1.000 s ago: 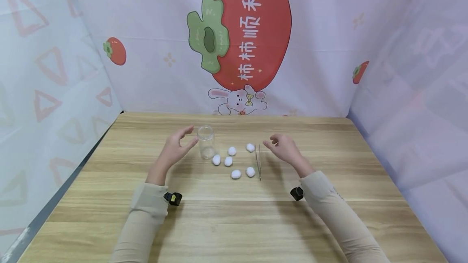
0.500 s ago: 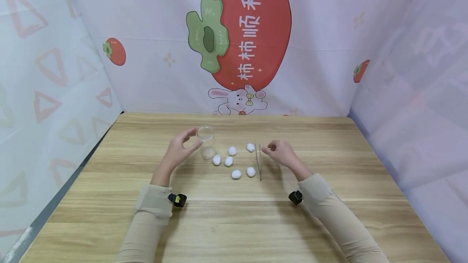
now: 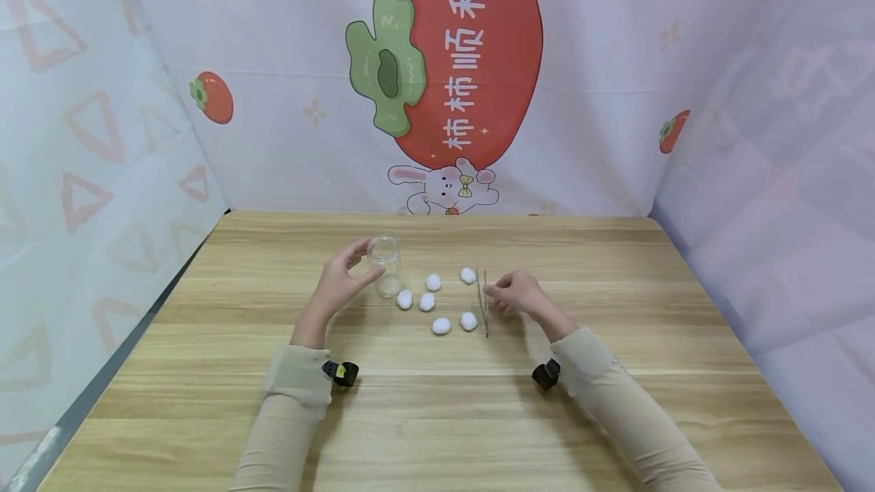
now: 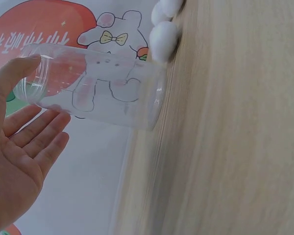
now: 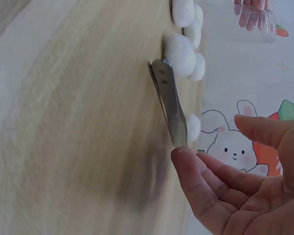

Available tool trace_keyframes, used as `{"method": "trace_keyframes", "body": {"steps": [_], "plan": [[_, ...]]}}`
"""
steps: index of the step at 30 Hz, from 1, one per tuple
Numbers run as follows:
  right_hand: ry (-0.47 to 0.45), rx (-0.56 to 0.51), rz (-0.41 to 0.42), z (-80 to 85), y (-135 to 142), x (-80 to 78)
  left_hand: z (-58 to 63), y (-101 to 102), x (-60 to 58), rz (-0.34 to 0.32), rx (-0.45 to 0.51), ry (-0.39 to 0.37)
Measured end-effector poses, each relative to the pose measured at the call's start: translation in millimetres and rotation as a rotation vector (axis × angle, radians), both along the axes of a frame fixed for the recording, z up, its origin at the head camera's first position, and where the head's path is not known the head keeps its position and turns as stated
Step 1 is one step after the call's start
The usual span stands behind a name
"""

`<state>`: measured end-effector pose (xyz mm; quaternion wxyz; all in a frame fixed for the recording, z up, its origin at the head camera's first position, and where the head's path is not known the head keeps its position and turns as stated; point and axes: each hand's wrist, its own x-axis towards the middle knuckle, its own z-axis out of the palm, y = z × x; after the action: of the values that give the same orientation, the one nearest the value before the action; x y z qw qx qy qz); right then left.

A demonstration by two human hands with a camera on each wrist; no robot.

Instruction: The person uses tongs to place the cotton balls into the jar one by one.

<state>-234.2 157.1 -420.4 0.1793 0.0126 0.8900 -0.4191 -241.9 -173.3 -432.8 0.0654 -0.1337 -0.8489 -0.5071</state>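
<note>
A clear jar stands upright on the wooden table. My left hand is around its left side, with the thumb across the neck in the left wrist view and the other fingers extended along the opposite side. Metal tweezers lie to the right of several white cotton balls. At the tweezers' right arm is my right hand, its index fingertip right at the tips and its thumb held well apart.
One cotton ball lies just left of the tweezers' tips, and another near their joined end. A printed cloth hangs behind the wooden table, with pale cloths on both sides.
My left hand has moved right, bringing thumb and fingers around the jar. My right hand has come down and toward the tweezers. Jar, tweezers and cotton balls stay in place.
</note>
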Motion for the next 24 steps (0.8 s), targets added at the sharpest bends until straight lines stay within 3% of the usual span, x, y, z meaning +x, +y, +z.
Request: {"method": "trace_keyframes", "body": {"steps": [6, 13, 24], "plan": [[-0.088, -0.056, -0.065, -3.5, -1, -0.2, -0.1, 4, 0.9, 0.001, 0.017, -0.006], [-0.181, -0.193, -0.169, -11.5, -1, -4.2, -2.2, 7, -1.2, 0.011, 0.046, -0.032], [-0.222, -0.231, -0.315, -23.8, -7, -8.1, -6.4, 8, -0.8, 0.016, 0.092, -0.083]]}}
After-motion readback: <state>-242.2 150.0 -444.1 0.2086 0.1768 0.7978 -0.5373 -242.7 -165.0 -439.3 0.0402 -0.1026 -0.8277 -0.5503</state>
